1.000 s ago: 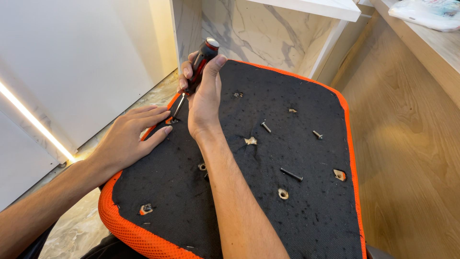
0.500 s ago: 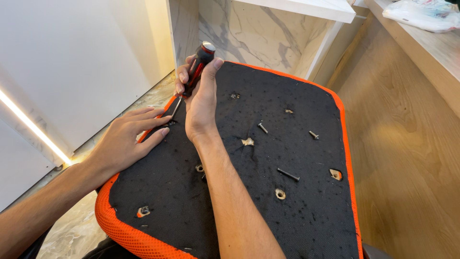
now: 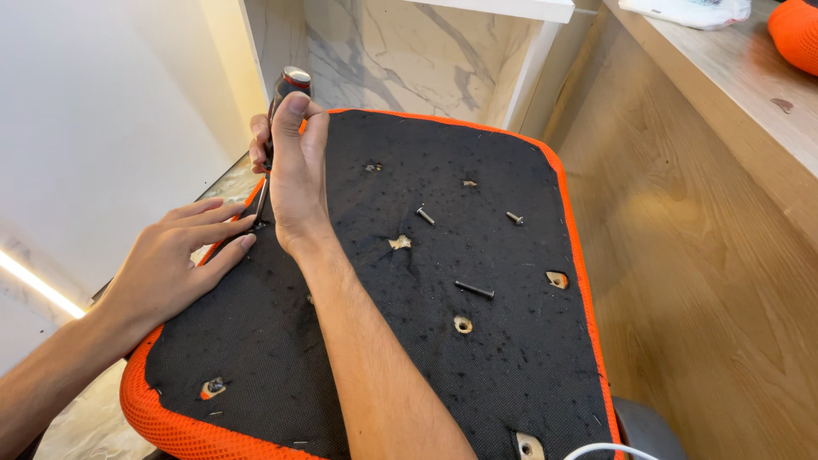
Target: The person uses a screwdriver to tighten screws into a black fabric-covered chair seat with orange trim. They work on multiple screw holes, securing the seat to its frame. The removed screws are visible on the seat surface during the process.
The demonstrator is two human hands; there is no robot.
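A black fabric chair seat underside [image 3: 409,358] with an orange rim lies flat, close below the camera. Near its front edge, metal-lined screw holes show, one at the front left corner [image 3: 212,388] and one nearer the middle [image 3: 463,324].

The left hand [image 3: 175,264] lies flat and open on the seat's left edge, fingers spread and pressing beside the tool tip. The right hand [image 3: 298,170] is closed around a screwdriver [image 3: 277,128] with a black and red handle, its tip at the seat's left edge.

Compared with a moment ago, the screwdriver stands more upright and the right hand has rolled over the handle, which suggests it is turning a screw there. The left hand has not moved.

Further on, three loose screws lie on the fabric: a dark one [image 3: 474,290] and two small pale ones [image 3: 425,215] [image 3: 514,218].

Beyond stand a marble-patterned wall [image 3: 400,51], a white wall on the left, and a wooden tabletop [image 3: 724,77] on the right.
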